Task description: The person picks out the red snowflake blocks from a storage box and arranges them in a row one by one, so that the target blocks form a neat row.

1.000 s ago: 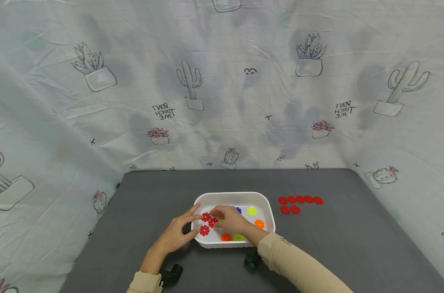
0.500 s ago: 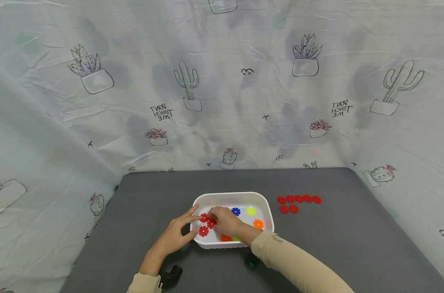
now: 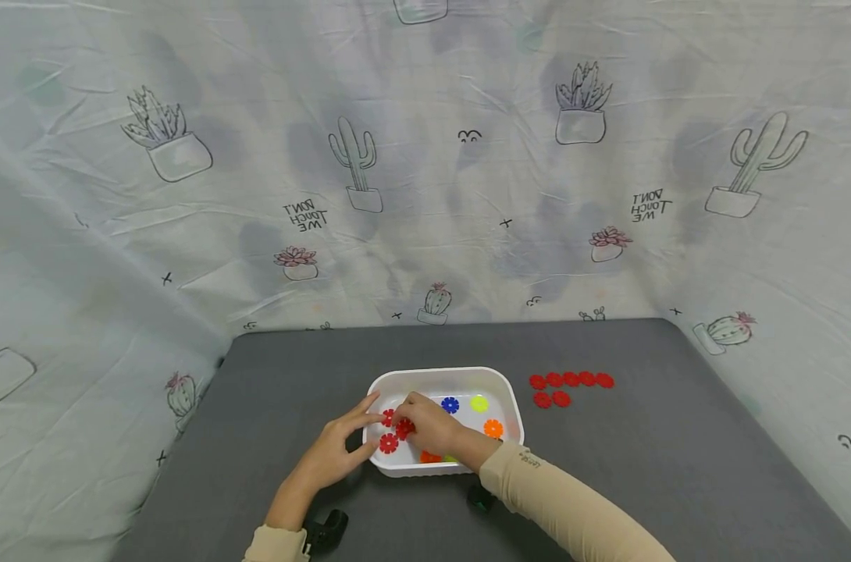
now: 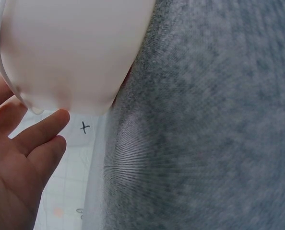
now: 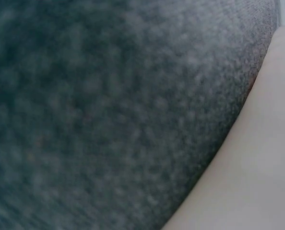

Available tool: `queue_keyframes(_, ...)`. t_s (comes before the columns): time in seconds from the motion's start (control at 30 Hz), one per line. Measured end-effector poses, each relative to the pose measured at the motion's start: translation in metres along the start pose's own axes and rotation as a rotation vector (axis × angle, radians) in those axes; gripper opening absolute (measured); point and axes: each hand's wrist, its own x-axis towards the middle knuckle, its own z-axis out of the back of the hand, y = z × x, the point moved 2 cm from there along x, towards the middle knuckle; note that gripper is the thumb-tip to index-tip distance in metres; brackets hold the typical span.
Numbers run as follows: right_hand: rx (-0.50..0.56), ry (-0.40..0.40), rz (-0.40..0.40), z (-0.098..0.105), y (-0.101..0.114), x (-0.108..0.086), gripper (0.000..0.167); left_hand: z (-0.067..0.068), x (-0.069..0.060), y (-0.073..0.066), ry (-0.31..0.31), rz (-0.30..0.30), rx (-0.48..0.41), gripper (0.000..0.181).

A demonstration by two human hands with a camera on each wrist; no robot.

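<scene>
A white plastic tray (image 3: 453, 468) holds several flower-shaped interlocking discs. My left hand (image 3: 337, 449) rests at the tray's left end, fingers spread and relaxed over the rim. In the left wrist view, two fingertips (image 4: 61, 117) lie by the tray's outer wall (image 4: 75, 57). Inside the tray, my right hand (image 3: 436, 429) pinches a red disc (image 3: 404, 428), its fingertips partly hidden. Two more red discs, one of them (image 3: 388, 443) nearer the front, lie beside my left fingers. The right wrist view catches only table and tray wall (image 5: 248, 167).
Several red discs (image 3: 571, 379) lie in two rows on the grey table (image 3: 650, 468), right of the tray. Blue (image 3: 450, 405), yellow-green (image 3: 478, 403) and orange discs (image 3: 493, 428) are also in the tray. A patterned cloth (image 3: 425, 172) hangs behind.
My right hand has shifted slightly left and its fingers have closed on the red disc, uncovering the blue disc. The left hand stays at the tray. The head view has drifted slightly.
</scene>
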Motion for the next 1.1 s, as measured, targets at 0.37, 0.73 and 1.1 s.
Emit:
queue_keyframes(0.37, 0.028, -0.01, 0.018, 0.0, -0.003, 0.001, 0.03, 0.002, 0.0, 0.0, -0.007, 0.0, 0.013, 0.035)
queue_keyframes(0.73, 0.286, -0.079, 0.012, 0.012, -0.007, -0.007, 0.025, 0.003, 0.001, -0.003, -0.008, -0.012, 0.008, 0.035)
queue_keyframes(1.1, 0.471, -0.165, 0.05, 0.026, -0.012, -0.025, 0.03, 0.001, 0.0, -0.002, 0.001, 0.016, 0.005, 0.034)
